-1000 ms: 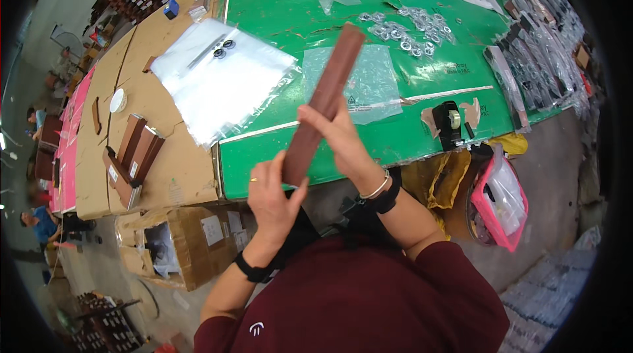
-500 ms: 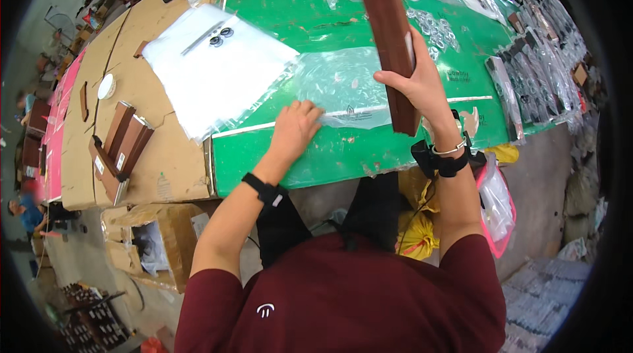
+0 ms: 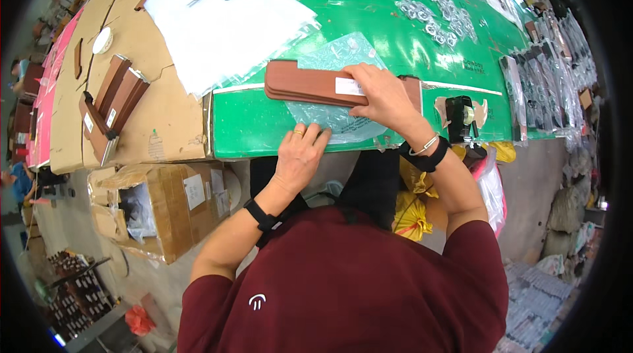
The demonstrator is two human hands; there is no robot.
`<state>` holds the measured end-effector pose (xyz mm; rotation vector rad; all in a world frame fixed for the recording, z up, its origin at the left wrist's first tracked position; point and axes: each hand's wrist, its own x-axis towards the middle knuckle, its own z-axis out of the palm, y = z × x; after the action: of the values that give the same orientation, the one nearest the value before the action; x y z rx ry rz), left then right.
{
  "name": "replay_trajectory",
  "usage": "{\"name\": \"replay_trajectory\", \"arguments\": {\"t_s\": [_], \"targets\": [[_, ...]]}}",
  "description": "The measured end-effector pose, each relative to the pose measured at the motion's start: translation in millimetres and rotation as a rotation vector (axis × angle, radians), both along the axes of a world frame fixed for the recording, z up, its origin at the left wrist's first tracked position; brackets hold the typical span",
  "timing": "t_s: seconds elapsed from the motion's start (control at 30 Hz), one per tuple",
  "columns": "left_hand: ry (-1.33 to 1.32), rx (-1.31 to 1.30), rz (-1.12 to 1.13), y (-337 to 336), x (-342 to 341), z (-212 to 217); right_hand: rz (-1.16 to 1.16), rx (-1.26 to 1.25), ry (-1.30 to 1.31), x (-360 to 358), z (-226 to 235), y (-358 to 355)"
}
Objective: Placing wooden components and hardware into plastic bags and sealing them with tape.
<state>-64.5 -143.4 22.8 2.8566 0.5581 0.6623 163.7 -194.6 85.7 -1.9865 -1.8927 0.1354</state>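
Note:
A stack of flat reddish-brown wooden slats (image 3: 300, 81) with a white label lies lengthwise across a clear plastic bag (image 3: 339, 56) on the green tabletop. Over the stack's right part is my right hand (image 3: 386, 97), its thumb on the near side and its fingers wrapped across the top. At the bag's near edge, just below the slats, my left hand (image 3: 300, 155) has its fingers bent and closed on the film; its thumb is mostly hidden. To the left lies a pile of whitish plastic bags (image 3: 224, 30) with small black rings and a thin strip on top.
A black tape dispenser (image 3: 459, 119) stands right of the slats. Small clear-wrapped parts (image 3: 438, 17) are scattered farther back. Other brown pieces (image 3: 115, 102) and a white round lid (image 3: 103, 40) lie on cardboard at left. Wrapped packs (image 3: 544, 83) line the right. An open carton (image 3: 165, 208) sits below.
My right hand has lowered the brown slats from upright in the air to flat on the plastic bag. My left hand remains at the bag's near edge, its fingers more bent. The view has shifted.

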Motion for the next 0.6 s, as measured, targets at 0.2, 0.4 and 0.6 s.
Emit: {"name": "replay_trajectory", "arguments": {"t_s": [0.2, 0.4, 0.6], "targets": [[-0.028, 0.013, -0.022, -1, 0, -1, 0.056, -0.081, 0.027, 2, -12, -6], [-0.127, -0.058, -0.06, 33, 31, 22, -0.006, 0.121, 0.357, 23, 57, -13], [-0.124, -0.302, 0.076, 113, 100, -10, 0.0, 0.148, 0.331, 13, 78, -22]]}}
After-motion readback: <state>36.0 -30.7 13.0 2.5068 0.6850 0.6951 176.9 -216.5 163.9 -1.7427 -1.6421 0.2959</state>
